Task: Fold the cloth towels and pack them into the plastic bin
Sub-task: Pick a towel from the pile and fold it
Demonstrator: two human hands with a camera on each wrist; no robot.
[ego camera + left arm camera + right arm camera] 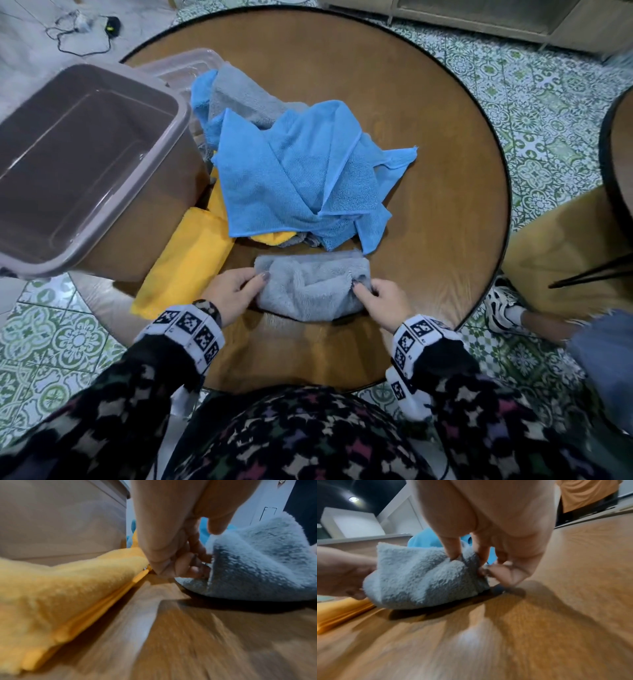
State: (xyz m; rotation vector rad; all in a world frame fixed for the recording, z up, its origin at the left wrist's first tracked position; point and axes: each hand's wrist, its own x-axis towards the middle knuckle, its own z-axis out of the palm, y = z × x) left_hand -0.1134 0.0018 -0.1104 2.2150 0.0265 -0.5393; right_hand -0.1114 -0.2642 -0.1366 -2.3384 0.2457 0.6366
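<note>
A folded grey towel [310, 287] [254, 563] [423, 577] sits bunched on the round wooden table [428, 164] near its front edge. My left hand [236, 289] [173, 555] pinches its left end. My right hand [380, 298] [481, 559] pinches its right end between thumb and fingers. Behind it lies a heap of loose blue towels [298, 171] with another grey towel [239, 92] at the back. A folded yellow towel [186, 263] [56, 595] [339, 612] lies left of my left hand. The brown plastic bin [85, 161] [60, 520] stands at the left, with nothing inside.
A clear plastic lid [181, 70] lies behind the bin. Another person's leg and sneaker [503, 301] are at the table's right side, by a second table [616, 161]. Bare wood shows on the table's right and far parts. Patterned tiles cover the floor.
</note>
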